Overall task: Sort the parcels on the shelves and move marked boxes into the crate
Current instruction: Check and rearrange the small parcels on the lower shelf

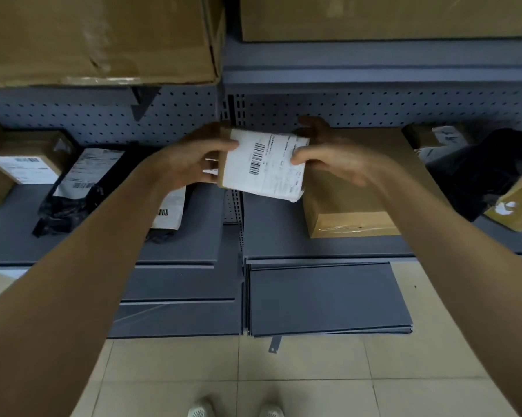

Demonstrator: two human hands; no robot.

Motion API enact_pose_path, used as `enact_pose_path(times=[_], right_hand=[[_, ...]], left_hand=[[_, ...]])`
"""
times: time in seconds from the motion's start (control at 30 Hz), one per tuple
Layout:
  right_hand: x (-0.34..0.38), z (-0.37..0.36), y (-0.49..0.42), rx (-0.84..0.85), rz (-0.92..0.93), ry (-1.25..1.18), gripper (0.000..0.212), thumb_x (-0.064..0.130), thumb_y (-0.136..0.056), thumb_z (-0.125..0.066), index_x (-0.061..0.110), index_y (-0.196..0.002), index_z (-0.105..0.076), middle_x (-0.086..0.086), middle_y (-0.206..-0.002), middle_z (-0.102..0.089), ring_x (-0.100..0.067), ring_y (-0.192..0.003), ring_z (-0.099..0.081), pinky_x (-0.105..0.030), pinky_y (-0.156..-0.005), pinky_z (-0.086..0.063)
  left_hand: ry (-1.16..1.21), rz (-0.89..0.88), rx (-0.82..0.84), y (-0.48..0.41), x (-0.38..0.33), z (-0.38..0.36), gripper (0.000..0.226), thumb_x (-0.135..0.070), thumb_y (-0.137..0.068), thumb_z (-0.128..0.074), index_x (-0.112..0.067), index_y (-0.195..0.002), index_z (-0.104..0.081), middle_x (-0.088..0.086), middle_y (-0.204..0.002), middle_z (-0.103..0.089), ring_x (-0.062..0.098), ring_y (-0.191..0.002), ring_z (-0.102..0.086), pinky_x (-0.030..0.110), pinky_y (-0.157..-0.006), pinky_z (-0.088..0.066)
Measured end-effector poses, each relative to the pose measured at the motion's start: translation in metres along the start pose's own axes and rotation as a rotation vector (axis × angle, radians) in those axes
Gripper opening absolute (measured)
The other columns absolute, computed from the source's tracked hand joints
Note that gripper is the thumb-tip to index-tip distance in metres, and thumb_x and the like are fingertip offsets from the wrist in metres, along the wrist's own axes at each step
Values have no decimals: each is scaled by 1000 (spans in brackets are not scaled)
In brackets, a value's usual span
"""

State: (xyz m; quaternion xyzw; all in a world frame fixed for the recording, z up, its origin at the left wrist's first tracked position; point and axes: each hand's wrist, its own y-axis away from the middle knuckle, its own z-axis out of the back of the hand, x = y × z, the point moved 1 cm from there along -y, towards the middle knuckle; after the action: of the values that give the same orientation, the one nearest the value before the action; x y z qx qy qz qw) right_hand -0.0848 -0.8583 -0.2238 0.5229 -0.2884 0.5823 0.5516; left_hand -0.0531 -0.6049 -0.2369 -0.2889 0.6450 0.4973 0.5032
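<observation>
Both hands are on one small box, held in the air over the shelf, roughly above the joint between its two bays, label side up and tilted. It's not touching the shelf.

- Left hand: grips the box's left edge, thumb on top, fingers curled under.
- Right hand: pinches the right edge, thumb on top. The rest is blurred, so I can't tell how the fingers sit underneath.

My read of the step: checking the label for a mark before choosing crate or shelf. The print is too blurred to tell if it's marked. No crate in view.

Risks from here:
- The label overhangs the box at its lower right corner and looks loose. The right thumb seems to sit on paper, not cardboard (a weak hold if so). If the paper peels or slides, the box drops.
- A flat brown box lies directly below, running to the front edge of the right bay. A dropped box would hit it and could skid off onto the floor.
- A black bag parcel sits under the left forearm near the front edge of the left bay. A low arm pullback could drag it off.
- The crate's position is unknown, so going one-handed during the turn makes a slip more likely.
</observation>
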Motion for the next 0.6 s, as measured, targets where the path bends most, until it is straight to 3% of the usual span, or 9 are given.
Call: enact_pose_path(times=[0.1,0.2,0.33,0.47,0.53,0.6], right_hand=[[3,3,-2,-27,20,-27,85,5,-76,-72,26,-145,-27,11,-126,-51,-16,-123,-50,-30,-104,-42],[-2,4,-3,-59,-2,14,93,9,-73,-77,26,-147,-24,0,-143,-45,-21,-129,-46,-38,-111,-36],[-1,8,-13,-144,13,130,98,4,-70,-78,23,-148,-22,3,-133,-52,-15,-119,-49,-22,-92,-45],[2,21,-31,-246,66,134,98,1,-68,-80,24,-146,-24,0,-135,-52,-9,-101,-60,-28,-88,-53],[2,24,-42,-255,84,145,95,-2,-69,-78,23,-145,-26,1,-125,-56,-8,-92,-62,-27,-79,-57],[0,23,-50,-267,94,127,96,-6,-69,-76,23,-145,-25,-2,-124,-56,-13,-97,-63,-28,-76,-58]], left_hand=[[16,36,22,-2,5,-8,53,-19,-62,-83,-25,-111,-64,1,-102,-75,23,-99,-70,38,-68,-59],[46,-77,-9,-9,8,-13,50,-8,-72,-77,-33,-112,-60,0,-108,-72,23,-101,-67,39,-68,-59],[-25,-191,66,-24,-13,-17,54,-3,-71,-75,-42,-104,-58,-9,-94,-75,15,-90,-72,31,-67,-59],[-121,-212,93,-45,-36,-15,62,-11,-55,-80,-32,-108,-56,-9,-96,-75,8,-89,-71,31,-78,-58],[-166,-210,86,-58,-40,-15,65,-7,-59,-78,-29,-115,-54,-7,-100,-74,9,-92,-70,29,-78,-58],[-189,-195,57,-68,-40,-16,74,2,-68,-74,-29,-130,-48,-3,-110,-69,14,-101,-65,30,-81,-58]])
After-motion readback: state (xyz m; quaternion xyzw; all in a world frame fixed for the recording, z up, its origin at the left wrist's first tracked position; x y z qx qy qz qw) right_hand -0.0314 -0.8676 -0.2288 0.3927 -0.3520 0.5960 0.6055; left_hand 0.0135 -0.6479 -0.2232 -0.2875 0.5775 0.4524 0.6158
